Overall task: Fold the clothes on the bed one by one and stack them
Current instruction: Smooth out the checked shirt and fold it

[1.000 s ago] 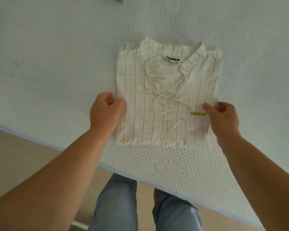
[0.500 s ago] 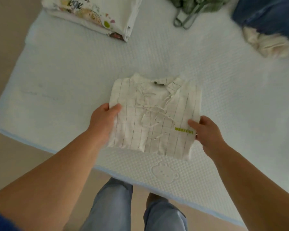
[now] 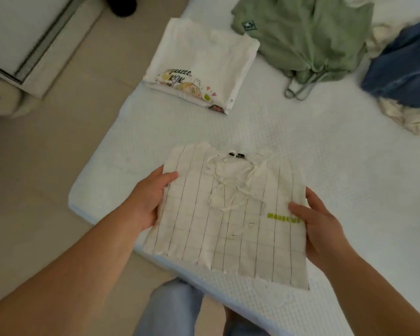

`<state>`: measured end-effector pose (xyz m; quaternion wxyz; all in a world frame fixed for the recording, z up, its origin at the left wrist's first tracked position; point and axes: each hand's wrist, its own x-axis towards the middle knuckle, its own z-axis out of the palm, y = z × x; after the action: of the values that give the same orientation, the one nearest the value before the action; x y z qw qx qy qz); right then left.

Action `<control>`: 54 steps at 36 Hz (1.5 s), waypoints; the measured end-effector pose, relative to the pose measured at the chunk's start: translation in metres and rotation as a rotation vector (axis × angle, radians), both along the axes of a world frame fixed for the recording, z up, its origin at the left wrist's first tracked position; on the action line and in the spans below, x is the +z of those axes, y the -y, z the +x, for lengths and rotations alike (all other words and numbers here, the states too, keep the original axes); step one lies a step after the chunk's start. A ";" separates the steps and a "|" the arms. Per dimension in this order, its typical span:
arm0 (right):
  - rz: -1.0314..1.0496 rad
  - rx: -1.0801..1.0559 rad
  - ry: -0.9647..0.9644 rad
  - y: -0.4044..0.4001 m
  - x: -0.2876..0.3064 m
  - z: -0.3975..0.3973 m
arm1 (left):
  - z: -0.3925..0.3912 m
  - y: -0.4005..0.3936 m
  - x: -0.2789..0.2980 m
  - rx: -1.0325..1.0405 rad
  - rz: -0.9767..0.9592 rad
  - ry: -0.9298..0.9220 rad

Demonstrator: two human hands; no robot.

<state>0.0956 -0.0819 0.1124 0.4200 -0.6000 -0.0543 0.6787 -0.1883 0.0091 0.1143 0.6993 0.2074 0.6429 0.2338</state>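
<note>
Over the near edge of the bed (image 3: 301, 151), a folded grid shirt (image 3: 228, 214) is being held up by both hands, one on each side edge. Left hand (image 3: 148, 197) is gripping the shirt's left edge, thumb lying on top and fingers hidden underneath, so the cloth is pinched between them. Right hand (image 3: 318, 224) is gripping the shirt's right edge beside the green lettering, thumb on top, fingers curling under. Holding both sides probably is keeping the folds from slipping apart while the bundle is carried. Shirt's collar end is pointing away from the person, its lower hem sagging slightly toward them and hanging past the mattress edge; whether any part is touching the bed I cannot tell. Beyond the shirt and a bit to its left, a folded white tee (image 3: 201, 66) with a cartoon print is lying flat near the bed's left edge, apparently the start of the stack. Judgement: folding of this shirt looks finished and the step in hand is placing it on that tee. Beyond the shirt and to its right, a crumpled green garment (image 3: 308, 32) is lying unfolded, with blue denim (image 3: 403, 66) and a cream cloth (image 3: 407, 117) farther right, well apart from the shirt, all waiting their turn. Next move is calling for a level carry forward-left so the corners are lining up with the tee.
</note>
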 end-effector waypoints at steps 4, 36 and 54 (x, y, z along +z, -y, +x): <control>0.033 0.049 -0.022 -0.021 -0.001 -0.014 | -0.019 -0.023 -0.001 -0.019 0.018 0.040; 0.136 -0.080 0.639 -0.391 -0.052 -0.061 | -0.042 -0.435 -0.054 -0.275 0.416 0.003; -0.065 0.087 1.092 -0.349 -0.129 -0.106 | -0.080 -0.392 -0.139 -0.310 0.566 -0.522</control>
<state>-0.0104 0.2667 -0.0166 0.2837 -0.8749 -0.2682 0.2864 -0.2679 0.4015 -0.0244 0.4552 0.5380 0.6701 0.2330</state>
